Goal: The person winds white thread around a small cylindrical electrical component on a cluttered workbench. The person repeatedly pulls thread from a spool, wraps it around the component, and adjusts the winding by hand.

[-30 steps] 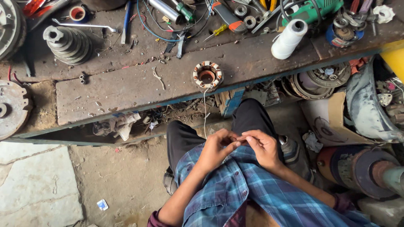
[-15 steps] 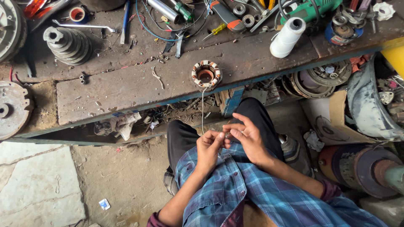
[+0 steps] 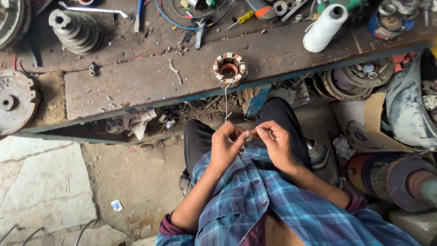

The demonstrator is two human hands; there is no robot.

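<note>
Below the counter (image 3: 150, 79) edge, over our lap, we hold both hands together on a thin pale thread (image 3: 226, 98) that runs down from the stator (image 3: 229, 69) standing near the counter's front edge. Our left hand (image 3: 227, 148) has its fingers (image 3: 237, 135) pinched shut on the thread, thumb against forefinger; our right hand (image 3: 274, 142) does the same just beside it, fingertips nearly touching the left's. The bit of thread between the two pinches is too fine to make out. To do this well, we judge it best to keep the strand taut but not so tight that it tips the stator off the edge, and to work close to the fingertips, where control is finest. Both wrists are bent inward, forearms coming in from either side of the plaid shirt (image 3: 273, 205), elbows tucked, palms turned half toward each other. A white spool (image 3: 324, 28) lies well apart, further back on the counter to the right.
</note>
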